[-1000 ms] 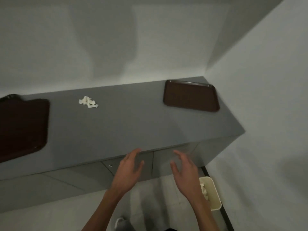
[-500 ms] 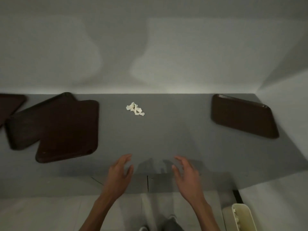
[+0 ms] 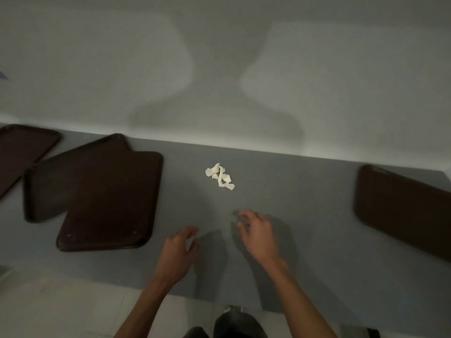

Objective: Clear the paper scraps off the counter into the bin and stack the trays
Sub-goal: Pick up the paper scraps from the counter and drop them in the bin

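We are holding both hands over the front part of the grey counter (image 3: 305, 215), the left hand (image 3: 177, 254) and the right hand (image 3: 258, 236) both empty with fingers spread and curled. The small cluster of white paper scraps (image 3: 220, 176) is lying beyond our hands, toward the back edge. Three dark brown plastic trays (image 3: 109, 198) are overlapping at the left end, and another brown tray (image 3: 402, 206) is sitting at the right end.

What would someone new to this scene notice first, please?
Probably the white paper scraps, a small bright heap mid-counter. Next, the dark trays: overlapping ones at left, a single tray far right. Both empty hands, left and right, hover open near the front edge.
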### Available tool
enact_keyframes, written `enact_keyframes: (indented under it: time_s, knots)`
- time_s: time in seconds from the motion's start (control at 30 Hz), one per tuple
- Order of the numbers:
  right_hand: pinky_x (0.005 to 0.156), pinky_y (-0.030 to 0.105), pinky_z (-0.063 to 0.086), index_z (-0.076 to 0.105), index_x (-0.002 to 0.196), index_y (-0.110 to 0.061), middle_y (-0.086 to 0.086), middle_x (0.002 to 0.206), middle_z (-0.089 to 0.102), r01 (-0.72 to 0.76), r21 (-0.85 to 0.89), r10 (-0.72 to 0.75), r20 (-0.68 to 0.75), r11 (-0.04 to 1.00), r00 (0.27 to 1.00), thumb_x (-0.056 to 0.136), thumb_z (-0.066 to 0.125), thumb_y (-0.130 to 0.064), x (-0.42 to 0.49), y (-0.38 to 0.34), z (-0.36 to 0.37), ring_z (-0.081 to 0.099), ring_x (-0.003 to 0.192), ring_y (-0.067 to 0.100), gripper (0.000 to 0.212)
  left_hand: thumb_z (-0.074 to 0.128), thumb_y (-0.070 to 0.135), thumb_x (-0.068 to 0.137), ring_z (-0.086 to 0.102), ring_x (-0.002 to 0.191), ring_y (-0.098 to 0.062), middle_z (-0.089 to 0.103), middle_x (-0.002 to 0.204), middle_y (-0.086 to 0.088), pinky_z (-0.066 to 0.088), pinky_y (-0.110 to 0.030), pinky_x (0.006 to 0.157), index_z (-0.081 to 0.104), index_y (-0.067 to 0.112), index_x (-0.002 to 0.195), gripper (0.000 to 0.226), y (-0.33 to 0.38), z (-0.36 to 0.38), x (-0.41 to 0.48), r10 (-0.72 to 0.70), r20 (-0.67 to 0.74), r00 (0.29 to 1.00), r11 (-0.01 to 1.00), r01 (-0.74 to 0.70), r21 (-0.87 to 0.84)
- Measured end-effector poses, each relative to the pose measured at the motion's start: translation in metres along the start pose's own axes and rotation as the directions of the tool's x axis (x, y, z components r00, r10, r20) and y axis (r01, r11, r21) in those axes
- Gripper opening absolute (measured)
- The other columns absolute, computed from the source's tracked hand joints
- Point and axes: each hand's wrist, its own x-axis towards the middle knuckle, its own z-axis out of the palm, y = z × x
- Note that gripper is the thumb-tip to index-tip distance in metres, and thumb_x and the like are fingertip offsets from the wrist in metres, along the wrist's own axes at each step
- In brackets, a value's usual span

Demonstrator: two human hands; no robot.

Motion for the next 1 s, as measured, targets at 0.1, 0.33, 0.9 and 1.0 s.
enact_keyframes:
  time_s: [0.1,0.33,0.9,1.0]
  knots:
    - [0.096,0.04,0.054,0.06,0.13,-0.028,0.002,0.127,0.062,0.084,-0.134,-0.072,0.087,0.987,0.994,0.097,0.061,-0.02,0.059,-0.009,0.014,0.066,0.108,0.028,0.034,0.07,0.017,0.093,0.069,0.103,-0.007,0.073,0.112,0.009,0.055,-0.027,0.09,0.07,0.022,0.116,0.024,0.004,0.002,0.021,0.0,0.004,1.0,1.0,0.0,0.013]
    - [0.094,0.046,0.055,0.04,0.152,-0.028,0.0,0.145,0.046,0.235,-0.316,-0.159,0.248,0.919,0.956,0.09,0.055,0.002,0.157,-0.005,0.064,0.06,0.111,0.034,0.07,0.071,0.02,0.093,0.068,0.095,-0.002,0.073,0.104,0.014,0.049,-0.011,0.082,0.071,0.025,0.111,0.019,0.009,0.01,0.052,0.027,-0.002,1.0,0.999,-0.027,0.019]
    - [0.082,0.017,0.053,0.073,0.102,-0.017,-0.008,0.093,0.078,-0.1,0.624,-0.02,0.183,0.775,0.983,0.095,0.073,-0.01,0.06,-0.065,-0.024,0.074,0.088,0.01,0.009,0.039,0.041,0.109,0.064,0.115,-0.001,0.07,0.119,0.019,0.048,-0.026,0.1,0.065,0.035,0.123,0.031,0.07,0.013,0.106,-0.022,0.19,0.982,0.883,0.108,-0.458]
    - [0.087,0.022,0.057,0.074,0.105,-0.016,-0.002,0.102,0.079,-0.121,0.746,0.101,0.072,0.655,0.992,0.093,0.076,-0.007,0.067,-0.075,-0.031,0.075,0.099,0.014,0.016,0.039,0.037,0.11,0.068,0.113,-0.022,0.074,0.118,-0.001,0.054,-0.044,0.1,0.068,0.024,0.124,0.035,0.08,0.016,0.109,-0.035,0.263,0.964,0.751,0.199,-0.63]
